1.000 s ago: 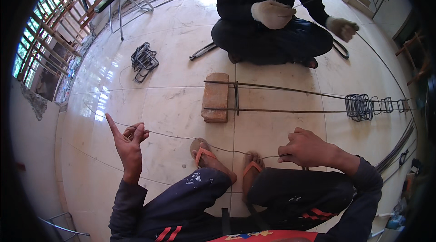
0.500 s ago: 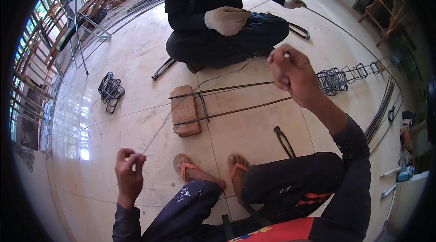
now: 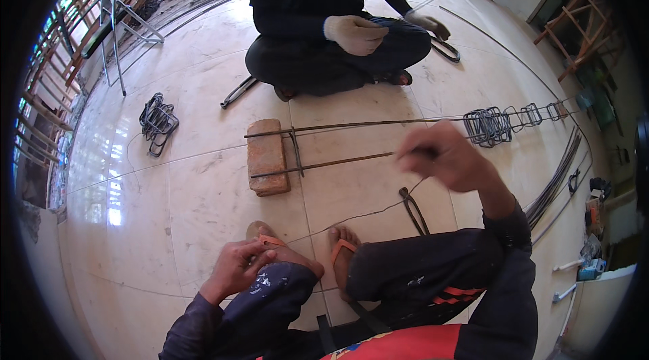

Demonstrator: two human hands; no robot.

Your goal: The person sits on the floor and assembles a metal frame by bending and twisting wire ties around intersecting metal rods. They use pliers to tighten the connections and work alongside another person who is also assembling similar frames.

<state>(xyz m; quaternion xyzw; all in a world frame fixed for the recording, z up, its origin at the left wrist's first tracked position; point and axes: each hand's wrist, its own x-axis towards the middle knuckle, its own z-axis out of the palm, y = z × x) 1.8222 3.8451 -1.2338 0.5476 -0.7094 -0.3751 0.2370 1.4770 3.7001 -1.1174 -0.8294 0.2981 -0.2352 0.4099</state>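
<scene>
A thin tie wire (image 3: pixel 368 214) runs slackly between my two hands, low over my sandalled feet. My left hand (image 3: pixel 236 269), above my left shin, is closed in a pinch on the wire. Its loose tail trails off leftward across the floor. My right hand (image 3: pixel 443 157) grips the other stretch, closed and somewhat blurred, just in front of the steel bars. Two long rusty bars (image 3: pixel 351 159) rest on bricks (image 3: pixel 268 157) at their left end, with a bent stirrup (image 3: pixel 296 152) around them near the bricks.
A co-worker in white gloves (image 3: pixel 355 35) sits cross-legged opposite. Several stirrups (image 3: pixel 488 127) hang bunched on the bars at right; another stirrup pile (image 3: pixel 159 123) lies left. A hooked tool (image 3: pixel 414 211) lies by my right knee. Rods (image 3: pixel 558 177) lie far right; a folding chair (image 3: pixel 115 22) stands back left.
Both hands have come lower and nearer each other, the left moving rightward. The wire, formerly stretched across over the bricks, now sags nearer my feet. The co-worker's right-side glove has moved down toward the knee.
</scene>
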